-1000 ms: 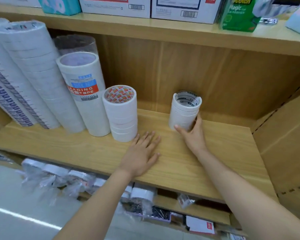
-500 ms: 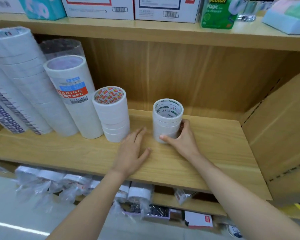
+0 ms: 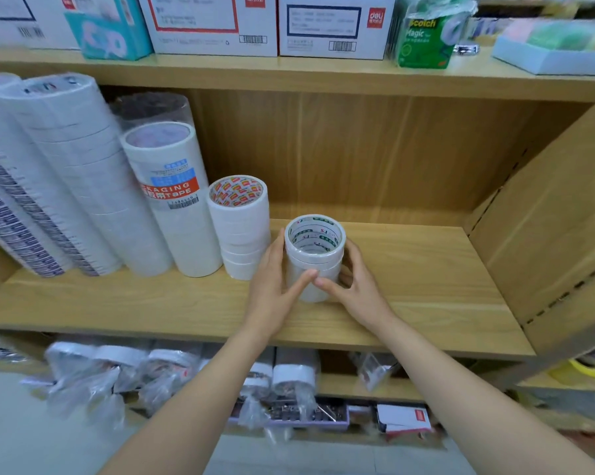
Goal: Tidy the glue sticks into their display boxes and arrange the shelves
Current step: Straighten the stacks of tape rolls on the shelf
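Nearest me, below the shelf's front edge, bagged rolls crowd the lower shelf, and that's where anything I fumble would land. Up on the shelf, both hands are on one job. My left hand wraps the left side of the small tape stack, thumb across its front. My right hand clasps the right side, and the two thumbs are all but touching. The stack stands upright about midway along the shelf, nearer the back edge than the front, with its base on the wood as far as I can tell. There are no glue sticks and no display boxes anywhere in view, so I take this as the shelf-arranging half of the job.

Now the risks. These are separate rolls piled one on another. If I shove sideways too briskly, I reckon the upper rolls will slide off the lower ones. If I squeeze unevenly, the pile skews. Just left stands the red-cored stack, with my left fingers in between the two. A careless nudge there could knock it into the tall labelled roll just beside it. Further left, toward the back corner, the long columns tilt leftward in my view. I judge that a jolt passed down the row could topple them.
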{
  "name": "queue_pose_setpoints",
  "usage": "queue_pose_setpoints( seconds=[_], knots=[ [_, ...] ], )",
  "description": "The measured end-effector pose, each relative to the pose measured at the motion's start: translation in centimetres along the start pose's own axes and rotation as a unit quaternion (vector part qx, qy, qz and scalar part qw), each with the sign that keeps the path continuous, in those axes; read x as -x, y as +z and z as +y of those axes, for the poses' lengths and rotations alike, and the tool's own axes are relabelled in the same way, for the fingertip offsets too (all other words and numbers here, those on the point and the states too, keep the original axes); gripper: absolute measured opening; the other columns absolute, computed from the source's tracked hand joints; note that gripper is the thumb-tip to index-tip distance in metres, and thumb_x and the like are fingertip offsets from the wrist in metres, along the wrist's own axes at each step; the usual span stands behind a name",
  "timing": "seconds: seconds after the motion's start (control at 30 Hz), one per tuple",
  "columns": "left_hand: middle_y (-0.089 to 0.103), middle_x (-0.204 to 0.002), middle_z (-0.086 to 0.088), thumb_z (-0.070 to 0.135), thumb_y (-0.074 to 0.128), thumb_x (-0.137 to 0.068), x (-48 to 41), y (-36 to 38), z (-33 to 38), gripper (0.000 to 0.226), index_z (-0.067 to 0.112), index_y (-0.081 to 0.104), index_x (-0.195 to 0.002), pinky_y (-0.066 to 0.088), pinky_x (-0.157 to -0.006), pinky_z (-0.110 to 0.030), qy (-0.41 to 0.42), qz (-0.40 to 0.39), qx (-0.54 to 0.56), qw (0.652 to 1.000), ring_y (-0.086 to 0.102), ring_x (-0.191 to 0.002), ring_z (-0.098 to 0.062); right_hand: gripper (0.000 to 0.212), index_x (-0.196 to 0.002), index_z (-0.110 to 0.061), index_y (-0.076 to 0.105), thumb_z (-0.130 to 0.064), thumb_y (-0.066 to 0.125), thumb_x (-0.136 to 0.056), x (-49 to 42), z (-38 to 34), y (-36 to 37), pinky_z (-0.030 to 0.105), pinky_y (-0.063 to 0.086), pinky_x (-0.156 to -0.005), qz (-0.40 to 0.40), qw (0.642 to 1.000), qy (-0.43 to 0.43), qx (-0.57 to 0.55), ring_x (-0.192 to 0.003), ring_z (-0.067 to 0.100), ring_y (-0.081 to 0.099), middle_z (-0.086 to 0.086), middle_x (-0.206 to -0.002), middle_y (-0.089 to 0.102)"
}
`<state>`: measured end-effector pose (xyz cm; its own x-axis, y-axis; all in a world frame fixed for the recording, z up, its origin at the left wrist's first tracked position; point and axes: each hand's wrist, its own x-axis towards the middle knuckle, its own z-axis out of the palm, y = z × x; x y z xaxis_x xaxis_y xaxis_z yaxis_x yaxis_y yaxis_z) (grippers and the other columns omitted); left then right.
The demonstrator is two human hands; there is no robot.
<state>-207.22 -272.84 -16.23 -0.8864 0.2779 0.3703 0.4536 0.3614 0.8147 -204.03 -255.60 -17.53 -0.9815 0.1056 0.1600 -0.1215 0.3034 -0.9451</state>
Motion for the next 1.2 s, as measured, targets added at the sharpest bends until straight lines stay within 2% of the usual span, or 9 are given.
queue_pose_setpoints(
  seconds=[0.1,0.27,0.33,0.43,0.63,0.7,0.87,1.07,1.2],
  knots=[
    [0.042,-0.15,0.01,0.05,0.065,-0.088,0.2,-0.5,-0.3,0.077,0.024,0.029,-0.152,0.036,-0.114,-0.037,-0.006,0.009,-0.002,1.0,0.037,-0.139,-0.002,0.082,-0.146,-0.023,0.034,-0.018,0.081,-0.079,-0.1,-0.4,0.7,0.039,0.045,-0.108,0.007,1.0,0.007,-0.002,-0.13,0.003,0.048,-0.01,-0.142,0.051],
    [0.039,-0.148,0.012,0.049,0.067,-0.087,0.4,-0.8,-0.6,0.078,0.024,0.029,-0.15,0.039,-0.112,-0.041,-0.012,0.033,-0.014,0.999,0.039,-0.137,-0.006,0.087,-0.15,-0.022,0.028,-0.021,0.081,-0.08,0.0,-0.4,1.5,0.032,0.041,-0.109,0.005,1.0,0.019,-0.016,-0.135,0.001,0.042,-0.01,-0.147,0.046],
    [0.044,-0.144,0.009,0.051,0.066,-0.087,0.4,-0.8,-0.5,0.074,0.024,0.034,-0.149,0.042,-0.109,-0.041,-0.016,0.04,-0.008,0.999,0.043,-0.133,-0.007,0.081,-0.149,-0.02,0.031,-0.026,0.078,-0.083,0.2,-0.6,1.5,0.028,0.041,-0.109,0.008,0.999,0.028,-0.028,-0.133,-0.001,0.043,-0.01,-0.146,0.047],
    [0.051,-0.136,0.009,0.049,0.064,-0.089,0.3,-0.8,-0.2,0.066,0.023,0.041,-0.145,0.044,-0.105,-0.038,-0.011,0.041,-0.002,0.999,0.047,-0.125,-0.004,0.067,-0.145,-0.021,0.04,-0.045,0.066,-0.087,0.1,-1.0,1.5,0.026,0.041,-0.108,0.024,0.998,0.037,-0.037,-0.127,-0.003,0.049,-0.013,-0.139,0.053],
    [0.048,-0.14,0.005,0.052,0.058,-0.091,0.0,-0.9,-0.4,0.072,0.02,0.035,-0.15,0.044,-0.107,-0.039,-0.007,0.049,-0.023,0.999,0.045,-0.131,-0.007,0.066,-0.143,-0.014,0.041,-0.043,0.059,-0.086,-1.0,-1.2,2.4,0.013,0.042,-0.098,0.028,0.998,0.026,-0.053,-0.122,-0.006,0.051,-0.009,-0.136,0.056],
    [0.045,-0.142,0.001,0.05,0.06,-0.091,0.1,-1.2,-0.7,0.072,0.017,0.035,-0.15,0.044,-0.107,-0.037,-0.006,0.069,-0.065,0.995,0.044,-0.132,-0.011,0.065,-0.144,-0.016,0.04,-0.044,0.057,-0.088,-1.3,-1.1,2.7,0.013,0.041,-0.1,0.02,0.998,0.023,-0.051,-0.124,-0.005,0.051,-0.011,-0.137,0.055],
    [0.048,-0.126,-0.012,0.037,0.069,-0.087,1.1,-2.5,-1.5,0.056,0.008,0.05,-0.131,0.041,-0.096,-0.034,0.017,0.179,-0.225,0.958,0.045,-0.115,-0.024,0.061,-0.145,-0.018,0.038,-0.046,0.056,-0.094,-2.0,-0.9,3.1,0.017,0.039,-0.104,0.024,0.998,0.013,-0.049,-0.129,0.001,0.048,-0.01,-0.14,0.053],
    [0.059,-0.113,-0.005,0.038,0.061,-0.091,1.1,-2.5,-2.1,0.044,0.011,0.055,-0.124,0.05,-0.084,-0.039,0.018,0.104,-0.188,0.976,0.056,-0.104,-0.021,0.061,-0.145,-0.014,0.039,-0.04,0.055,-0.092,-2.5,-0.9,2.9,0.01,0.038,-0.099,0.022,0.998,0.004,-0.057,-0.127,-0.003,0.049,-0.01,-0.14,0.053],
    [0.059,-0.123,-0.003,0.031,0.064,-0.093,0.7,-1.3,-1.8,0.054,0.01,0.047,-0.14,0.05,-0.091,-0.035,-0.002,0.055,-0.144,0.988,0.057,-0.109,-0.018,0.063,-0.146,-0.013,0.037,-0.039,0.055,-0.091,-2.8,-0.9,2.3,0.015,0.039,-0.102,0.031,0.997,0.004,-0.068,-0.125,-0.007,0.048,-0.013,-0.137,0.052]
  ],
)
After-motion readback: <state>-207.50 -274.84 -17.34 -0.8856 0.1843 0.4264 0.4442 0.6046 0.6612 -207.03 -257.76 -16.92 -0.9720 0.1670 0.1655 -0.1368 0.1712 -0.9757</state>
